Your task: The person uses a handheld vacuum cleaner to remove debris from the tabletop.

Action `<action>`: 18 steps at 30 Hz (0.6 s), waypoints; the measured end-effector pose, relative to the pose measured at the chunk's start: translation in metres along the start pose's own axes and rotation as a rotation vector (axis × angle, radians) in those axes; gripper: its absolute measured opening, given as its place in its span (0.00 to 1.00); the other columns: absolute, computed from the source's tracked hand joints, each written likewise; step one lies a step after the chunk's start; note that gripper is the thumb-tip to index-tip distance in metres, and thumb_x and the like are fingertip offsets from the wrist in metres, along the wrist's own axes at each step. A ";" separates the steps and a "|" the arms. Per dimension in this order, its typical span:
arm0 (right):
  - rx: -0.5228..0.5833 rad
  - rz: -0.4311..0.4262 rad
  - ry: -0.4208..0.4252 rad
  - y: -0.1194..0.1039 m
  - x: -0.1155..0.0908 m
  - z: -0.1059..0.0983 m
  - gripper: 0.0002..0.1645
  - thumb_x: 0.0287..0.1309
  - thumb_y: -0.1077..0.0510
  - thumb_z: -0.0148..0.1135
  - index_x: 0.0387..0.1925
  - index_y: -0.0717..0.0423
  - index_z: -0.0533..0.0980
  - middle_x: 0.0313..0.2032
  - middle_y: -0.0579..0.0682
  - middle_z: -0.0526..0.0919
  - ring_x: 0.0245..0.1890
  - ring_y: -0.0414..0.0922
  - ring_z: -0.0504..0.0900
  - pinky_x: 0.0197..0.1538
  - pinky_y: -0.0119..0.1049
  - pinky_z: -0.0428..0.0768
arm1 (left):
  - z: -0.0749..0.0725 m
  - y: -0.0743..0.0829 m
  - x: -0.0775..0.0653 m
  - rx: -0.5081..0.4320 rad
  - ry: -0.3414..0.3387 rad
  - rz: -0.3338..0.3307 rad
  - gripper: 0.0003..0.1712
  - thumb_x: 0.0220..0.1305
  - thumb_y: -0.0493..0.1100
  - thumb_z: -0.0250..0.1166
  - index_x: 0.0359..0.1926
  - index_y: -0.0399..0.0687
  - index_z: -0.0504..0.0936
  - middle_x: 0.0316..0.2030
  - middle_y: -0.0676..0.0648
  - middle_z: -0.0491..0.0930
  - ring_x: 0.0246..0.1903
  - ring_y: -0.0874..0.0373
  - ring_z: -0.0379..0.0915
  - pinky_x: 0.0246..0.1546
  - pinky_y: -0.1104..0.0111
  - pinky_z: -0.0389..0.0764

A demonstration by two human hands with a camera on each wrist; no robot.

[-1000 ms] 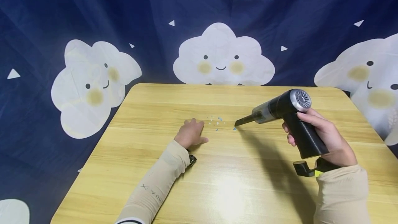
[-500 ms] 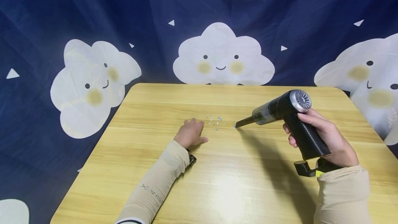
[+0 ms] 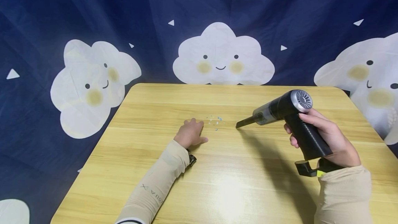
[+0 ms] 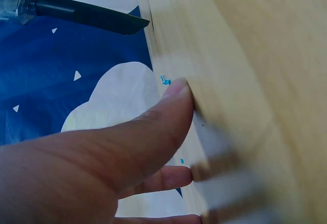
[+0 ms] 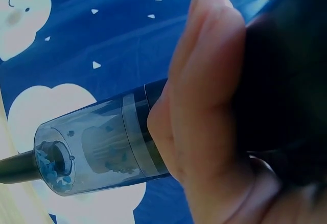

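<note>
My right hand (image 3: 329,136) grips the black handle of a handheld vacuum cleaner (image 3: 280,108). Its narrow nozzle slants down to the left, the tip close over the tabletop (image 3: 174,99). Blue scraps lie inside the clear dust cup (image 5: 97,142) in the right wrist view. Left of the nozzle tip is a small scatter of blue and white paper-like bits (image 3: 217,122). My left hand (image 3: 190,133) rests on the table just left of these bits, fingers extended and thumb pointing right. In the left wrist view a few blue bits (image 4: 165,80) show by the thumb.
A dark blue curtain (image 3: 149,9) printed with smiling clouds hangs behind and beside the table. Each wrist wears a black camera mount, the right one (image 3: 306,168) sitting under the vacuum's handle. The table's far edge runs along the curtain.
The blue bit at the nozzle tip has gone from the table. My right hand and the vacuum have shifted slightly right. The left hand has stayed put.
</note>
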State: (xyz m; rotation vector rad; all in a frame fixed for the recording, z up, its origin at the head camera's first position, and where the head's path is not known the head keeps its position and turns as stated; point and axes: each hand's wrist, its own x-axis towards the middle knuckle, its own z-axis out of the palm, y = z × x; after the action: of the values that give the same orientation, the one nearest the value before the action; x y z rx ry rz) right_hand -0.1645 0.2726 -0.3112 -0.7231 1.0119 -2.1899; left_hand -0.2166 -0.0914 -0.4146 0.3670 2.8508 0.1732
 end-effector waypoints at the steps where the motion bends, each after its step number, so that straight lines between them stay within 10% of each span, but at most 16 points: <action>1: -0.004 0.001 0.002 0.000 0.000 0.000 0.28 0.71 0.66 0.12 0.62 0.60 0.57 0.41 0.64 0.77 0.33 0.57 0.82 0.40 0.40 0.84 | 0.000 0.000 0.000 0.000 -0.001 -0.001 0.40 0.55 0.63 0.66 0.62 0.44 0.69 0.58 0.34 0.69 0.51 0.36 0.67 0.44 0.48 0.79; 18: -0.030 0.015 0.014 0.002 0.004 0.002 0.26 0.72 0.66 0.13 0.60 0.61 0.58 0.40 0.63 0.78 0.31 0.55 0.83 0.39 0.39 0.84 | 0.001 0.000 0.001 0.006 -0.006 -0.004 0.41 0.56 0.63 0.65 0.63 0.45 0.68 0.59 0.34 0.69 0.51 0.36 0.67 0.45 0.48 0.78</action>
State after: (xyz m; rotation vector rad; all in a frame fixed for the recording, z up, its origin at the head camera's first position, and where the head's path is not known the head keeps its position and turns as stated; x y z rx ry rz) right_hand -0.1654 0.2674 -0.3106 -0.7124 1.0567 -2.1741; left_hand -0.2176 -0.0907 -0.4155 0.3630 2.8464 0.1629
